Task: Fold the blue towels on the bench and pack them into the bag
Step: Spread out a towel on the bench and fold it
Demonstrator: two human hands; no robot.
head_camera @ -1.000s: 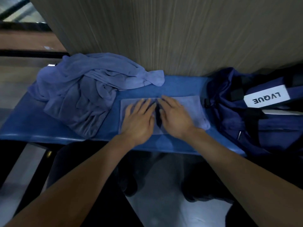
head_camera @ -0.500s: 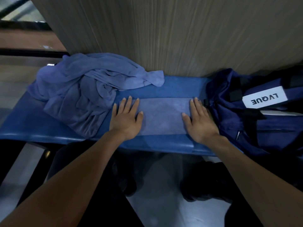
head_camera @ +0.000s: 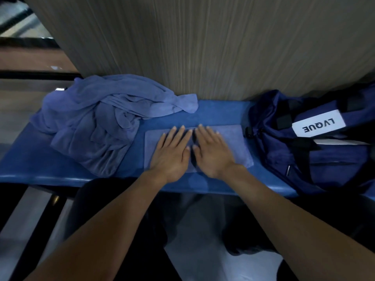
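At the far left of the blue bench (head_camera: 36, 169), well apart from the fingers, lies a crumpled heap of blue towels (head_camera: 97, 122). One corner of the heap trails rightward along the wood-grain wall panel (head_camera: 203, 47), ending beyond the fingertips and apart from them.

Directly under the fingers, a folded blue towel (head_camera: 239, 142) lies flat as a rectangle on the bench top. The left hand (head_camera: 172, 153) rests palm down on the towel's middle, fingers straight and slightly spread, gripping nothing. The right hand (head_camera: 213, 151) rests palm down just beside it, fingers likewise straight and pointing toward the wall, gripping nothing. The thumbs and index fingers of the two hands nearly meet; whether they touch cannot be told. Towel surface shows to the left of the left fingers and to the right of the right fingers.

To the right of the right fingers, just past the towel's edge, a navy duffel bag (head_camera: 324, 159) sits on the bench end. A white label (head_camera: 318, 124) reading "LVQUE", seen upside down, is on its upper side.
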